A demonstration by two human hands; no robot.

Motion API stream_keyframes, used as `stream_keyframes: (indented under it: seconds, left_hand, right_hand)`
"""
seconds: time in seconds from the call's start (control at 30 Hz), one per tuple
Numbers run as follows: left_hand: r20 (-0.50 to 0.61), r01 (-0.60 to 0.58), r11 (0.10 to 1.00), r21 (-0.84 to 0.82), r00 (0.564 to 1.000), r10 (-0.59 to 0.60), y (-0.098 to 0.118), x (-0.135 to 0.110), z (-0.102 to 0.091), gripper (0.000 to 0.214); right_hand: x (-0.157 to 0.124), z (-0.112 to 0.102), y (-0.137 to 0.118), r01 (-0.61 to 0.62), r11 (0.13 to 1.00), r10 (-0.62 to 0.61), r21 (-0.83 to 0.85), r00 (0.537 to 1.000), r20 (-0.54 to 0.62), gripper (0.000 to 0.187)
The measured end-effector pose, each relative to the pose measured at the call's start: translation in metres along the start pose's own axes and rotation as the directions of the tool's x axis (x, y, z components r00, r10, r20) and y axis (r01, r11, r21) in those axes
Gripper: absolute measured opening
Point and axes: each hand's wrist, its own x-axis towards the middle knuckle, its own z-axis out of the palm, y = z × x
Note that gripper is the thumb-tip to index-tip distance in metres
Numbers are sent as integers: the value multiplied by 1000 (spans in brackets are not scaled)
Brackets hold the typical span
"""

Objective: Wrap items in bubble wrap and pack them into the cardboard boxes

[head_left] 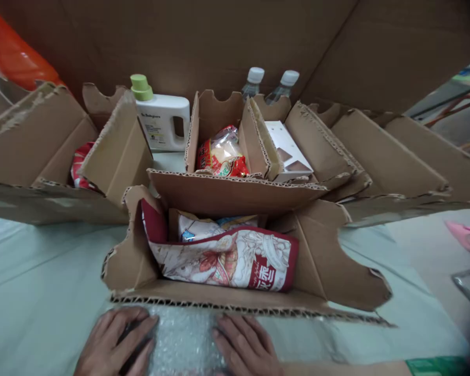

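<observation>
At the bottom of the view, my left hand (115,339) grips the left side of a piece of clear bubble wrap (184,339), its fingers bent with a dark gap between them. On the right side, my right hand (246,344) holds the same wrap, fingers close together over its edge. What lies beneath the wrap, if anything, is hidden. Just beyond both hands stands an open-topped cardboard box (325,250). Inside it leans a dark red and white printed food bag (227,258), with a white and blue packet (198,228) behind.
Behind is a row of cardboard compartments (391,149). They hold a red snack bag (224,154), a white box (288,149) and a red packet (82,164). A white detergent jug (162,122) and two clear bottles (254,83) stand there. Green tape (438,365) lies lower right.
</observation>
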Motion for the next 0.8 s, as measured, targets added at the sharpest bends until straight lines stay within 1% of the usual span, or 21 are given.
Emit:
stream_keyframes:
  seconds: [0.07,0.13,0.2,0.3,0.37,0.43,0.53,0.63,0.7,0.73,0.8]
  left_hand:
    - [23,11,999,-35,1000,-10,4,8,-6,27]
    - [31,33,998,-52,999,-31,10,16,-15,27]
    - [22,28,997,-65,999,-27,15,19,-25,25]
    - [-22,70,996,-57,997,-71,18,12,-42,26]
    - [-70,137,991,-5,988,-137,16,3,-51,26]
    - [-107,225,972,73,970,-217,9,-8,-57,25]
    - [-130,354,922,156,933,-336,-3,-19,-52,33]
    - [-130,421,892,167,906,-403,-9,-20,-39,35]
    - [-122,432,892,136,900,-418,-8,-17,-33,27]
    - [-122,431,896,106,900,-418,-6,-15,-32,21]
    - [-136,426,905,18,898,-420,1,-12,-32,13]
  right_hand:
    - [8,-7,-6,-37,999,37,19,998,-40,30]
    - [14,-16,-14,-138,989,141,46,987,-76,26]
    - [17,-24,-22,-244,968,249,55,963,-102,24]
    - [20,-32,-30,-334,942,334,22,935,-117,23]
    - [23,-33,-31,-361,933,357,-15,927,-113,23]
    - [29,-32,-30,-371,927,365,-46,925,-107,24]
    - [46,-24,-26,-401,912,396,-88,915,-74,28]
    - [61,-10,-26,-469,870,469,-153,882,-38,36]
    - [65,-3,-27,-513,843,513,-162,857,-44,35]
    - [66,0,-29,-530,836,528,-143,848,-53,31]
    - [64,1,-33,-549,834,544,-59,835,-80,22]
